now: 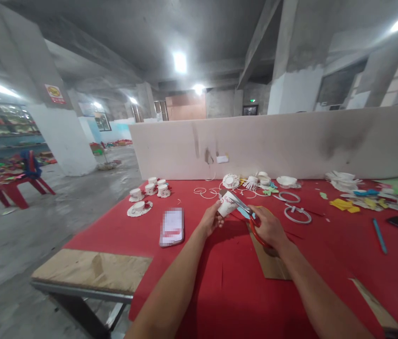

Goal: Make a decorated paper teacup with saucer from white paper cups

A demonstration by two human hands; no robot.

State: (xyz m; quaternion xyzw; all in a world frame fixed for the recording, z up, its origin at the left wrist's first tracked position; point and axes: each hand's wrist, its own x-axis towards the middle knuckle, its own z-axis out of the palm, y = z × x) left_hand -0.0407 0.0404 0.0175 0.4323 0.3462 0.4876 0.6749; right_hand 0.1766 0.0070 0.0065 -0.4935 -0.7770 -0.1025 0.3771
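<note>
My left hand (213, 219) is closed round a white paper cup (226, 205) with a reddish print, tilted above the red-covered table. In my right hand (268, 228) is a pair of scissors (255, 228) with red handles. Their metal blades reach to the cup's edge; whether they are cutting into it I cannot make out. Below my right hand lies a piece of brown cardboard (273, 263), and a light blue scrap (246, 213) is partly hidden behind the scissors. White rings (205, 192) lie just beyond the cup.
At the table's left stand several small paper cups (150, 189) and one on a frilled saucer (139, 208). A phone (171, 227) lies nearer me. Cut cups (251, 182), tape rolls (298, 215), yellow scraps (344, 205) and a blue pen (379, 236) lie rightward. A pale partition (273, 146) borders the back.
</note>
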